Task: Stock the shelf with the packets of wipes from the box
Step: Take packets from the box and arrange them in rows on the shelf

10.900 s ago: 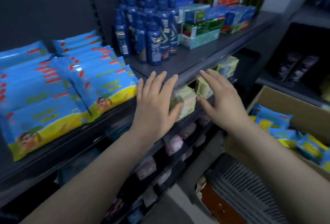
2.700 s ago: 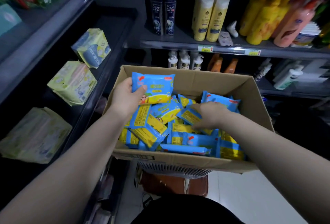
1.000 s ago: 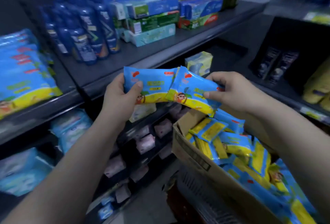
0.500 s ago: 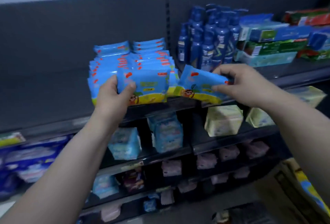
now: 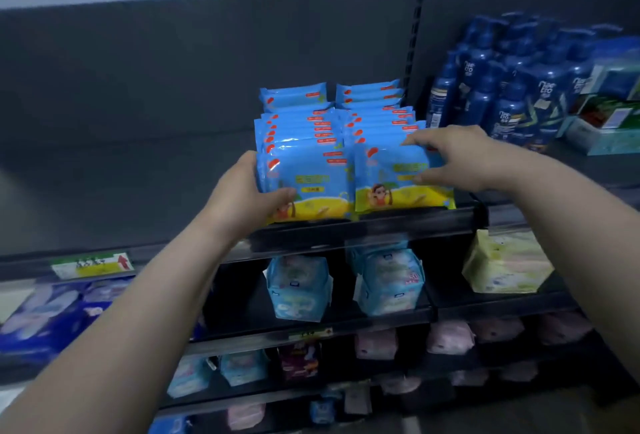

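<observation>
Our left hand gripped the front left packet on the shelf; our right hand pinched the front right packet. Behind, both rows showed only top edges.

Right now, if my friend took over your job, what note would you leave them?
Left hand grips the left packet, front of its row.
Right hand pinches the right packet, front of its row.
Both stand at the shelf edge; two rows are stocked behind them.
Left to do: let go, fetch more; the box is out of view.
</observation>
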Action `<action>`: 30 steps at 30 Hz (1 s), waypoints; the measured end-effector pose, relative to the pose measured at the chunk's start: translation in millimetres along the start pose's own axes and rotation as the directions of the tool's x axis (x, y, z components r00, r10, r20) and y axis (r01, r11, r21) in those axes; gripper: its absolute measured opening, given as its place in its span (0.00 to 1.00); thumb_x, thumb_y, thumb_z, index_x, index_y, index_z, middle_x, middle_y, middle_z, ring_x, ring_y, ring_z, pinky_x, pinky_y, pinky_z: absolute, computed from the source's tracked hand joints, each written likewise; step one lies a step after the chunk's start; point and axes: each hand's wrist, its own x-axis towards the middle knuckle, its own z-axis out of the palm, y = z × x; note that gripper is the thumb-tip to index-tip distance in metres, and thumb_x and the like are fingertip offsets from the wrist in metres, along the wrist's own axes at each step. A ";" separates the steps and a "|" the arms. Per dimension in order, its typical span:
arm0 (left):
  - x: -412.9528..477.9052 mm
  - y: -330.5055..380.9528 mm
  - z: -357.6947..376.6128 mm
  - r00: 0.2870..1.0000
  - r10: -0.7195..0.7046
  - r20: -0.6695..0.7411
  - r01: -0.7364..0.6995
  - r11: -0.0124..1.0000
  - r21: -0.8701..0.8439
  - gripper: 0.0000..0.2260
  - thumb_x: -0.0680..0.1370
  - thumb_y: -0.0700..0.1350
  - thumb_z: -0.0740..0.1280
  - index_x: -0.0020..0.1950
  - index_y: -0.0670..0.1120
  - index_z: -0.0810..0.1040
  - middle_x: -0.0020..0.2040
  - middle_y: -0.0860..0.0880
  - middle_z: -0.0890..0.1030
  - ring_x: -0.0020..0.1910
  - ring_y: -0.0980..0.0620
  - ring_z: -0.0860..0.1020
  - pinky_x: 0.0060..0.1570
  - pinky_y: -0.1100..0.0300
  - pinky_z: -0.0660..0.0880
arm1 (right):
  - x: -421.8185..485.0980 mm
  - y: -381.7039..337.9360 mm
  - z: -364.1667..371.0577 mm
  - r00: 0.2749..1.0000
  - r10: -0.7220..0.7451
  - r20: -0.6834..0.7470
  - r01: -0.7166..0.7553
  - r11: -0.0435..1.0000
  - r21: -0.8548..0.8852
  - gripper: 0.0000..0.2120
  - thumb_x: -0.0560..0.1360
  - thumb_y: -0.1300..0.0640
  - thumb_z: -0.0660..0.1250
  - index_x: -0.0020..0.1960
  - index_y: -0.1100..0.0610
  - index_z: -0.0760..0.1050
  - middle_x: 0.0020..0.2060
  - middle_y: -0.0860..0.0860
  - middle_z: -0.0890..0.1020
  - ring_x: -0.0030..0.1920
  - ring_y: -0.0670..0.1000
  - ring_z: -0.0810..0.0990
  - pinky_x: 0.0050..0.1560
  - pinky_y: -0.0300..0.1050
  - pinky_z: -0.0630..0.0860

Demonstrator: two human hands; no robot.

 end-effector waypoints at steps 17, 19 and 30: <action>-4.2 2.3 30.5 0.953 0.226 -0.202 -0.123 0.897 0.424 0.37 0.70 0.53 0.72 0.74 0.49 0.59 0.75 0.43 0.55 0.75 0.42 0.53 0.70 0.42 0.50 | -1.2 -4.1 49.7 0.910 -0.060 -0.411 0.009 0.992 -0.125 0.30 0.74 0.52 0.68 0.73 0.53 0.63 0.69 0.56 0.67 0.71 0.59 0.61 0.71 0.61 0.54; -9.8 9.4 38.3 0.936 0.282 -0.210 -0.165 0.880 0.445 0.34 0.72 0.52 0.71 0.74 0.49 0.59 0.77 0.43 0.52 0.76 0.42 0.47 0.72 0.42 0.44 | -10.2 -3.3 50.9 0.890 -0.046 -0.454 0.011 0.997 -0.079 0.30 0.74 0.52 0.69 0.73 0.54 0.63 0.70 0.57 0.67 0.71 0.59 0.62 0.71 0.61 0.53; -45.3 88.6 145.1 0.782 0.623 0.009 -0.601 0.751 0.272 0.27 0.75 0.54 0.60 0.73 0.45 0.62 0.71 0.40 0.65 0.70 0.39 0.63 0.68 0.41 0.62 | -112.3 60.6 47.2 0.847 0.107 -0.521 -0.091 0.994 0.057 0.30 0.75 0.52 0.66 0.75 0.54 0.60 0.71 0.56 0.66 0.72 0.58 0.63 0.71 0.54 0.60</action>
